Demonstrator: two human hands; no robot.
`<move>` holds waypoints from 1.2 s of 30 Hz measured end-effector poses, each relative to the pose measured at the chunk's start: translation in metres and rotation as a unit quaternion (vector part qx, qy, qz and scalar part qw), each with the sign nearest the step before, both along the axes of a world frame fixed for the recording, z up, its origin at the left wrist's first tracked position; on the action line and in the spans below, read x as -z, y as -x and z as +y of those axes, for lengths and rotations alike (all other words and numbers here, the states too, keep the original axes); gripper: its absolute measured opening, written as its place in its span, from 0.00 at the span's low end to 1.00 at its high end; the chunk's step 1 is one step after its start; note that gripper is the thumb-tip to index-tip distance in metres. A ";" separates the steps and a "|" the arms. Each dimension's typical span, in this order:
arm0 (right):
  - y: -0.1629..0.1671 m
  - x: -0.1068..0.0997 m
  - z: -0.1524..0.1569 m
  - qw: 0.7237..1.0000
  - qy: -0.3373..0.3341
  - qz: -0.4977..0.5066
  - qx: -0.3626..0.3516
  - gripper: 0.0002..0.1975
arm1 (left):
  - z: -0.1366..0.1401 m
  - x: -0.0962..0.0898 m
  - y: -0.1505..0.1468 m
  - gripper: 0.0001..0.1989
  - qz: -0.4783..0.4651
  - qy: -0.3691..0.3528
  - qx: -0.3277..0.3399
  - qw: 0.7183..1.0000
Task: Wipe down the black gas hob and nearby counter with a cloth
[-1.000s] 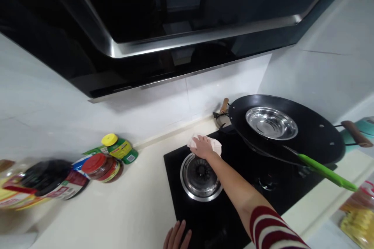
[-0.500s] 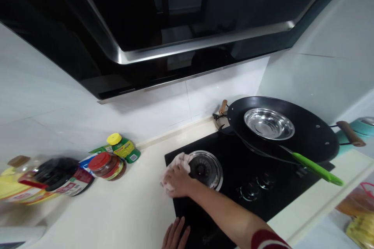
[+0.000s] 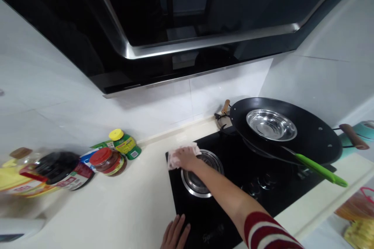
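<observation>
My right hand presses a pale pink cloth onto the back left corner of the black glass gas stove. Its fingers are bent over the cloth. Just beside it, partly hidden by my forearm, is the round burner with its shiny metal ring. At the bottom of the view, my left hand lies flat at the stove's left edge, with fingers apart and nothing in them.
A black wok holding a steel dish and a green-handled utensil covers the right burner. Left on the counter stand a red-lidded jar, a green container and a dark bottle. The range hood hangs overhead.
My right hand has slid the cloth away from me, from beside the burner to the stove's back left corner. More of the burner ring shows. My left hand has stayed put.
</observation>
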State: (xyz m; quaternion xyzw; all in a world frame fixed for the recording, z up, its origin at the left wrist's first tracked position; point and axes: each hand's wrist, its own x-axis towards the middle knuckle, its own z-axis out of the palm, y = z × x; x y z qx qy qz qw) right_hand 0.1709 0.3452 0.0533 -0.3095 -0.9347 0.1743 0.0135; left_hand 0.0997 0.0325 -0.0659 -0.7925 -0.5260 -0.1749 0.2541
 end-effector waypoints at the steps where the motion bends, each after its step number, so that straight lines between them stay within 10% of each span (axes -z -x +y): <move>1: -0.006 0.000 0.014 1.000 0.002 -0.003 0.027 0.24 | -0.002 -0.002 -0.002 0.28 -0.009 0.010 -0.004 1.000; 8: -0.100 -0.003 0.054 0.978 0.011 -0.049 0.203 0.25 | -0.008 -0.026 -0.013 0.31 -0.059 0.058 -0.002 0.997; 17: -0.184 0.020 -0.078 0.955 -0.028 -0.043 0.291 0.29 | -0.006 -0.041 -0.016 0.30 -0.080 0.054 0.004 0.995; 28: -0.155 0.033 -0.192 0.986 0.033 0.052 0.157 0.29 | 0.008 -0.046 0.022 0.28 -0.094 0.081 -0.001 0.992; 36: -0.080 0.034 -0.174 0.993 0.037 0.073 0.090 0.27 | 0.006 -0.044 0.029 0.30 -0.068 0.084 -0.023 0.994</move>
